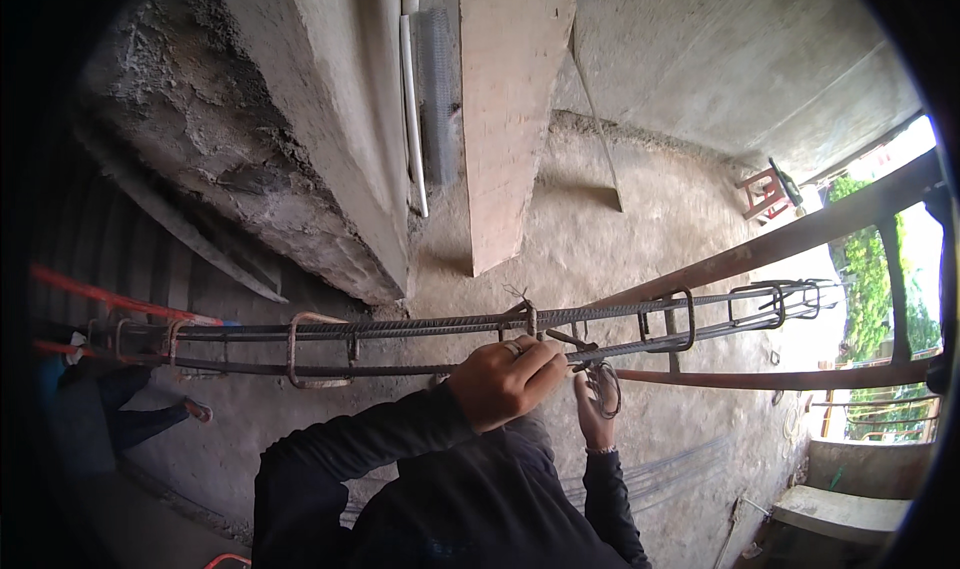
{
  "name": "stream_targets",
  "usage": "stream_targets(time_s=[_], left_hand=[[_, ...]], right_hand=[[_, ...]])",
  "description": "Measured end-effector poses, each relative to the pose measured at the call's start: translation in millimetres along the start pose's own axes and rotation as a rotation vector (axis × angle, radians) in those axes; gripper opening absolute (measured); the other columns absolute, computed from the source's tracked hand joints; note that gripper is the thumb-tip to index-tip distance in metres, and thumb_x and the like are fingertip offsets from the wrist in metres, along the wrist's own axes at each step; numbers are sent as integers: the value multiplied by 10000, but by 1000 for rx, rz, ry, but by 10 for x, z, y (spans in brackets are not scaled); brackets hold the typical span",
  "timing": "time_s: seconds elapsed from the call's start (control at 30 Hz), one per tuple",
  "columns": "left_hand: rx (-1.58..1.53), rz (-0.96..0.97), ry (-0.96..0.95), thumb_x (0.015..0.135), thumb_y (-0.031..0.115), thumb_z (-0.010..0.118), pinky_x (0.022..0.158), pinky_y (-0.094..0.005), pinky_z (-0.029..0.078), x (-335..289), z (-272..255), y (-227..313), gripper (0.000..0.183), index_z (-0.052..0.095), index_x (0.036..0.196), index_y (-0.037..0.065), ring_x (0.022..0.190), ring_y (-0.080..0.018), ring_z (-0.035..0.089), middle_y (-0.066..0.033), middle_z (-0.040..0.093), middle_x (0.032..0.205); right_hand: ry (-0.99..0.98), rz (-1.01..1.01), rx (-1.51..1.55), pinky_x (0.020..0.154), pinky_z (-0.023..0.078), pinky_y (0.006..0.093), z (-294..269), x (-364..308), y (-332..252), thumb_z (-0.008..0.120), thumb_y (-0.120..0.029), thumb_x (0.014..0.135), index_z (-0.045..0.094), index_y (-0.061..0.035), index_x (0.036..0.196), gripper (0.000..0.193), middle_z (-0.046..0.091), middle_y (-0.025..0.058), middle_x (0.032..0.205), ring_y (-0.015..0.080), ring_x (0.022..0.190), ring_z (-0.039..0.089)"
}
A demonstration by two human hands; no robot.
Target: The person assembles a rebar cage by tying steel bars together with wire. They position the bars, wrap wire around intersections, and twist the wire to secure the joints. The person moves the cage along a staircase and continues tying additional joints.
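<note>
A long rebar cage (430, 326) of ribbed bars and bent stirrups runs across in front of me. My left hand (510, 381) is closed, its knuckles up, over the near bar beside a rusty stirrup (531, 319). What its fingers grip is hidden behind them. To its right, below the same bar, my right hand (595, 417) is closed on a small loop of thin dark tie wire (611, 393). Short wire ends (517, 295) stick up at the stirrup. A short dark piece (575, 345) lies across the cage between the hands; its kind is unclear.
Brown metal rails (770, 254) support the cage on the right; a red bar (130, 295) is at left. Beyond stand a pale board (510, 119), a rough concrete block (270, 159) and a red stool (765, 196). Another person's leg (150, 421) shows at left.
</note>
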State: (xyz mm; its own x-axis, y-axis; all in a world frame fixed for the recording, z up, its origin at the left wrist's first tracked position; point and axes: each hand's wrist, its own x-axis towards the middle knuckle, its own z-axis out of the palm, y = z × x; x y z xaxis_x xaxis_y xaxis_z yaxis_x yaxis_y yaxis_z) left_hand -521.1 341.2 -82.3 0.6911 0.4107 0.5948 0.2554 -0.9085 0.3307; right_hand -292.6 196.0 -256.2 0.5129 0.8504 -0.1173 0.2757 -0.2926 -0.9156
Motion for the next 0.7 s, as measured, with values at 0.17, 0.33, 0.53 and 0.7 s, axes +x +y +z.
stream_targets(time_s=[0.17, 0.33, 0.53, 0.7], left_hand=[[46, 6, 5, 779, 87, 711, 792, -345, 596, -82, -41, 115, 279, 720, 1032, -31, 923, -247, 695, -123, 694, 1036], [56, 138, 17, 793, 124, 768, 783, -339, 603, -57, -23, 17, 267, 724, 1019, -10, 936, -231, 703, -102, 704, 1064], [172, 89, 56, 829, 90, 737, 805, -323, 595, -92, 64, 82, 220, 736, 1039, 23, 977, -212, 703, -80, 711, 1073], [279, -187, 130, 775, 100, 834, 973, -435, 509, -177, 126, 371, 514, 646, 1248, 35, 1148, -293, 607, -122, 629, 1258]], right_hand=[[0, -449, -284, 939, 468, 444, 351, 547, 929, 718, -332, 926, 536, 43, 1266, 538, 608, 270, 1189, 389, 1115, 594], [-96, -114, 118, 569, 413, 404, 545, 439, 1105, 544, -296, 1049, 588, 6, 911, 335, 585, 152, 674, 250, 603, 582], [181, -255, 82, 527, 365, 374, 407, 245, 742, 534, -245, 1055, 554, -18, 850, 307, 480, 92, 597, 166, 556, 451], [-4, -349, 491, 593, 388, 285, 35, 171, 31, 476, -263, 1081, 503, -27, 905, 295, 496, 14, 739, 113, 631, 456]])
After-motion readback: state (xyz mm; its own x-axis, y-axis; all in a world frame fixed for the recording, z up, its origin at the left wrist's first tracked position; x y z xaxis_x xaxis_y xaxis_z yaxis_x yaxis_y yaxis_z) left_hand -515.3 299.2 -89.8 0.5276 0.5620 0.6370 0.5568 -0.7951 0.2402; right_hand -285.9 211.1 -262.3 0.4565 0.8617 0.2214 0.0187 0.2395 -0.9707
